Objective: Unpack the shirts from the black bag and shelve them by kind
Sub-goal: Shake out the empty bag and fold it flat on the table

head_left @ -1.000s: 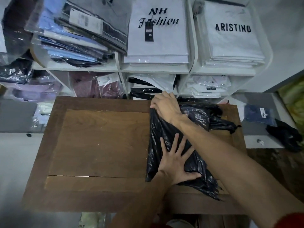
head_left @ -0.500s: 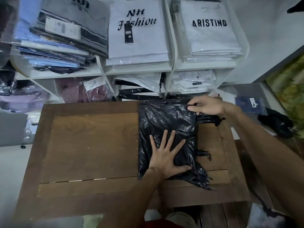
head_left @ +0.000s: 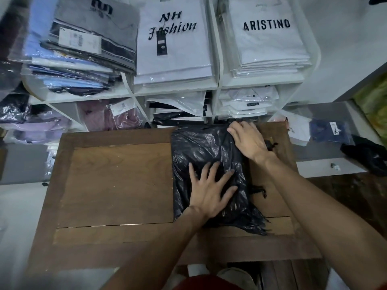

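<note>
Now I see the bag (head_left: 207, 149) lying flat on the right part of the table (head_left: 113, 185), still closed around what it holds, so no shirt is out yet. My left hand (head_left: 211, 191) presses on its near half with the fingers straight and spread wide, holding nothing. My right hand (head_left: 247, 141) lies on the far right corner, fingers bent a little over the plastic; whether they already pinch a fold or only rest there, I cannot tell. I think the main risk is the thin, glossy film: if the right hand pulls hard while the left one pins the bag, the plastic may tear in a ragged way, not open at its mouth, and the near edge already looks frayed. Another risk is sliding, because the bag sits close to the far and right edges of the table, so a strong pull could drag it off. Also, the shelf (head_left: 176, 91) behind is quite full, so sorting by kind may become confused later.
</note>
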